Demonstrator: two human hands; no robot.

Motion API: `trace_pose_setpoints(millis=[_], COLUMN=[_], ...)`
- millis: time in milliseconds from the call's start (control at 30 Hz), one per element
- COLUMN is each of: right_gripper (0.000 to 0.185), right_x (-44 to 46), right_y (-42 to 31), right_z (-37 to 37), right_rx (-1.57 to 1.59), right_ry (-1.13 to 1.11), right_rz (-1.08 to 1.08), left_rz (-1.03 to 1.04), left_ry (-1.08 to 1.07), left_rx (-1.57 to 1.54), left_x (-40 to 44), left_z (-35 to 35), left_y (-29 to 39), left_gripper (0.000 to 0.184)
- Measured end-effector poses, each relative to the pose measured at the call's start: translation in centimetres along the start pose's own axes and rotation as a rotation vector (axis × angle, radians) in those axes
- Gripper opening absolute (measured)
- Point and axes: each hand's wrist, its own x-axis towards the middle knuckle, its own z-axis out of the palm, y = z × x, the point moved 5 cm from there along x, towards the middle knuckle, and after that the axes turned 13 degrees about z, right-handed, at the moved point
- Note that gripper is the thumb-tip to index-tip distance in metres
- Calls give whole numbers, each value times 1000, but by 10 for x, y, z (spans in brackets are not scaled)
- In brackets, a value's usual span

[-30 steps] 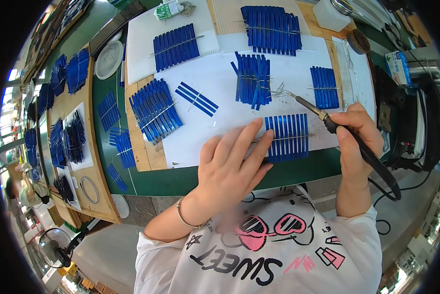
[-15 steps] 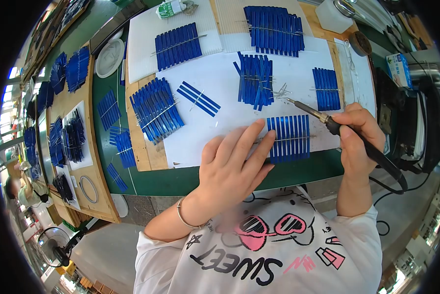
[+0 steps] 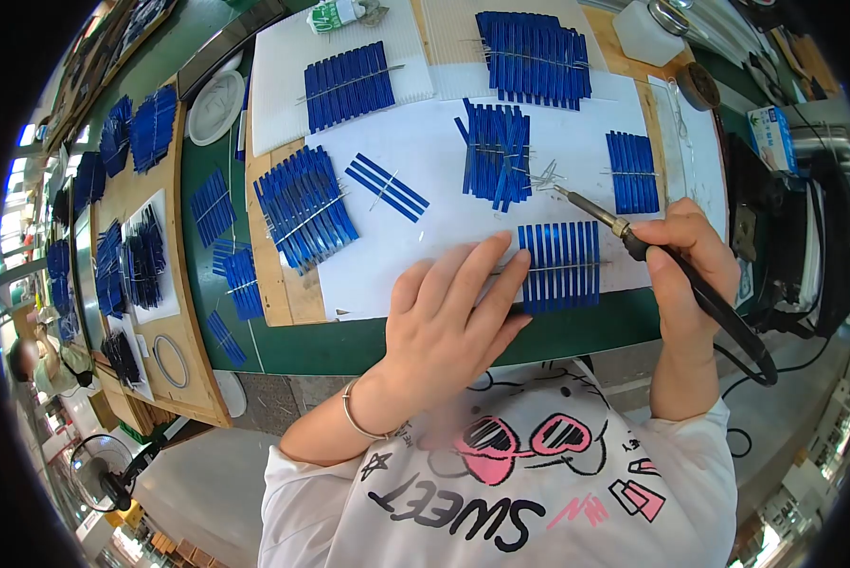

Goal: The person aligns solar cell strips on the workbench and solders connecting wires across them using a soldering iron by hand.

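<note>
Since the earlier frame, the rear of the soldering iron has been swung slightly bodyward — its tip is kept beside the loose wires. The iron is pinched in the raised right hand. The left hand is laid palm down, fingers slightly spread, at the left end of the blue strip row, near the table's front edge.

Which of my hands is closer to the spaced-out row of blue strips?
Left: your left hand has fingertips at the left edge of the row of blue strips; your right hand is off to its right.
</note>
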Motion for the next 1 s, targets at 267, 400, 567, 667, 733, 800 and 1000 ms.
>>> trace_pose_setpoints(millis=[267,400,567,667,733,800,1000], right_gripper=[15,18,19,22,27,32,59], right_x=[-3,-11,-14,-14,-14,-15,-24], right_y=[3,-4,-5,-4,-3,1,23], right_z=[-3,-2,-2,-4,-4,-1,20], right_rx=[157,109,91,50,77,107,-188], right_ry=[-14,16,23,33,77,120,109], right_rz=[45,-58,-86,-81,-59,-32,-260], left_rz=[2,-13,-31,-52,-67,-27,67], left_ry=[31,80,154,171,157,102,-112], left_rx=[-20,-59,-110,-138,-192,-182,-38], left_x=[0,-2,-6,-6,-2,2,50], left_z=[0,-2,-6,-9,-12,-12,-17], left_y=[-1,-1,-2,-3,-4,-10,-18], left_gripper=[59,61,59,56,50,46,38])
